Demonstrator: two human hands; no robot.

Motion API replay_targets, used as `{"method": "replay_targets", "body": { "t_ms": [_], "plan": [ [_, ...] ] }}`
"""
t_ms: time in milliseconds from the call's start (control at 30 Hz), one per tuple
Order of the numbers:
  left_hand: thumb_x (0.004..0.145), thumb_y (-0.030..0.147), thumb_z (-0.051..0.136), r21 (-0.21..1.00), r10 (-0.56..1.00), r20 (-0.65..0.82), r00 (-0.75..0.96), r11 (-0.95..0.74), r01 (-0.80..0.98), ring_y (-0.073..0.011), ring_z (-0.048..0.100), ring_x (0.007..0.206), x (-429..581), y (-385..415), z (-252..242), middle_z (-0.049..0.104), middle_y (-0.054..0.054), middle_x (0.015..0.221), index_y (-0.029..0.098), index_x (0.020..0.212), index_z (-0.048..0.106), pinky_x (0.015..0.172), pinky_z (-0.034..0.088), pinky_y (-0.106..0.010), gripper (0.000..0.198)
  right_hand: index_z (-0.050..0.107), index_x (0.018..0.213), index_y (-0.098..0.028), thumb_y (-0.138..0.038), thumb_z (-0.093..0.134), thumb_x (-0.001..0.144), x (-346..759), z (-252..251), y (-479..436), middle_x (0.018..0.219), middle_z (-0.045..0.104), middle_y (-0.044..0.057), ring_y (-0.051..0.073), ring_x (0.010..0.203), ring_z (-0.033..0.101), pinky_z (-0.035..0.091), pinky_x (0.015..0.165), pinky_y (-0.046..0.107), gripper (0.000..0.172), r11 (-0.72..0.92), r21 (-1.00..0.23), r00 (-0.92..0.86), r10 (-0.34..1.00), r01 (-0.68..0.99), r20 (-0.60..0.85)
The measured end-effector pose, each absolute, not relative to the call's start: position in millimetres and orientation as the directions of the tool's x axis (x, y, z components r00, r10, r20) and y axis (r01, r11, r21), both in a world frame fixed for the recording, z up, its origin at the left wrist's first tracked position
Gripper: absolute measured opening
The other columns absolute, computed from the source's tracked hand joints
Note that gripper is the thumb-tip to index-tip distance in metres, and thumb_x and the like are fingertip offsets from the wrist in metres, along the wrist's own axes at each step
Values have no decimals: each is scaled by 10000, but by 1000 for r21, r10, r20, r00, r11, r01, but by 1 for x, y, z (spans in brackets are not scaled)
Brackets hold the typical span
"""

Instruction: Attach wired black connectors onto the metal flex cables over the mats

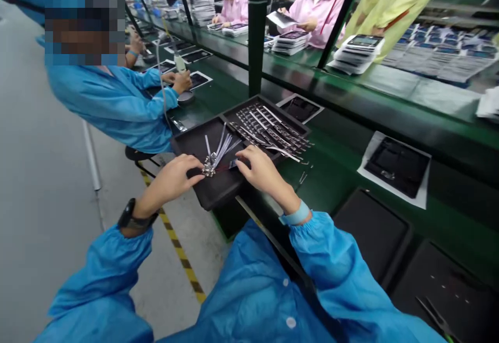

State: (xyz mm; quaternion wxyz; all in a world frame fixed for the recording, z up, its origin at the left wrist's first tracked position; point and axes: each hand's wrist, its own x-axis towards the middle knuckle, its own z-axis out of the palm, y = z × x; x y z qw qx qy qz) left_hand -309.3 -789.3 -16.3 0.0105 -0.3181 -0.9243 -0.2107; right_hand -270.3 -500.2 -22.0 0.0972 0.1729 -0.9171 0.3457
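A black two-part tray (218, 189) sits at the near edge of a green bench. My left hand (177, 176) pinches a bunch of thin flex cables (217, 153) by their connector ends over the tray's left part; their pale strips fan upward. My right hand (263, 169) rests with curled fingers at the tray's middle divider, fingertips on a small dark part I cannot make out. The tray's right part holds several rows of the same cables (268, 130).
Dark device panels on white sheets (395, 166) (300, 109) lie on the bench. Black trays (374, 231) sit at my right. A person in a blue coat (117, 99) works at my left; others in pink stand behind stacked panels (356, 52). A black post (257, 41) rises behind the tray.
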Motion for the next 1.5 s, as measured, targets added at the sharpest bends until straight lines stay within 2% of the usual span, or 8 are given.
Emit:
{"method": "replay_targets", "body": {
  "t_ms": [200, 367, 467, 667, 800, 1133, 1400, 1500],
  "plan": [
    [980, 382, 662, 305, 601, 162, -783, 724, 619, -335, 630, 1135, -313, -785, -34, 725, -141, 1265, 196, 1273, 737, 1036, 490, -499, 355, 771, 1089, -146, -276, 662, 1041, -297, -47, -525, 1178, 650, 176, 322, 1142, 572, 490, 1011, 464, 177, 837, -436, -944, -281, -330, 176],
    [1009, 374, 638, 275, 602, 155, -783, 735, 620, -332, 611, 1085, -319, -780, -37, 736, -128, 1172, 200, 1177, 763, 962, 463, -488, 272, 778, 1049, -187, -266, 720, 1011, -298, -53, -520, 1112, 685, 123, 292, 1098, 573, 477, 1006, 441, 105, 787, -518, -942, -274, -336, 195],
    [956, 346, 704, 347, 573, 155, -805, 731, 587, -325, 621, 1063, -323, -777, -38, 746, -105, 1096, 206, 1048, 739, 956, 457, -483, 170, 759, 992, -214, -235, 774, 966, -298, -51, -517, 1071, 700, 83, 264, 1072, 587, 469, 976, 415, 37, 742, -587, -946, -259, -323, 194],
    [882, 307, 733, 537, 495, 137, -858, 691, 484, -269, 655, 936, -328, -774, -29, 746, -54, 930, 214, 853, 665, 909, 471, -425, 119, 691, 888, -207, -167, 836, 888, -299, -47, -516, 1034, 708, 55, 239, 1030, 611, 461, 931, 379, 150, 693, -661, -957, -218, -289, 190],
    [871, 372, 725, 679, 459, 73, -885, 627, 382, -228, 665, 832, -325, -772, -13, 752, -38, 860, 213, 845, 690, 816, 506, -357, 165, 641, 841, -215, -136, 833, 865, -299, -48, -515, 975, 706, 35, 224, 979, 613, 460, 900, 362, 209, 660, -690, -955, -198, -298, 222],
    [834, 439, 726, 707, 448, 105, -888, 594, 383, -209, 670, 748, -333, -767, -2, 757, -47, 805, 207, 815, 715, 734, 527, -325, 233, 736, 947, -199, -68, 725, 914, -300, -48, -510, 1038, 796, 57, 235, 1010, 721, 504, 965, 368, 135, 609, -736, -954, -230, -297, 194],
    [813, 480, 781, 792, 520, -61, -852, 544, 276, -205, 686, 722, -327, -769, -3, 757, -46, 763, 199, 836, 736, 711, 540, -318, 285, 771, 1008, -208, -83, 710, 920, -300, -50, -512, 1104, 761, 75, 244, 1067, 702, 518, 1011, 385, 164, 645, -703, -954, -235, -298, 188],
    [815, 469, 788, 800, 489, -62, -870, 546, 249, -206, 689, 731, -315, -767, -4, 762, -49, 774, 194, 845, 745, 714, 542, -321, 280, 777, 1010, -202, -79, 715, 915, -300, -49, -512, 1097, 746, 75, 242, 1069, 695, 512, 1012, 380, 167, 654, -699, -956, -237, -290, 175]
  ]
}}
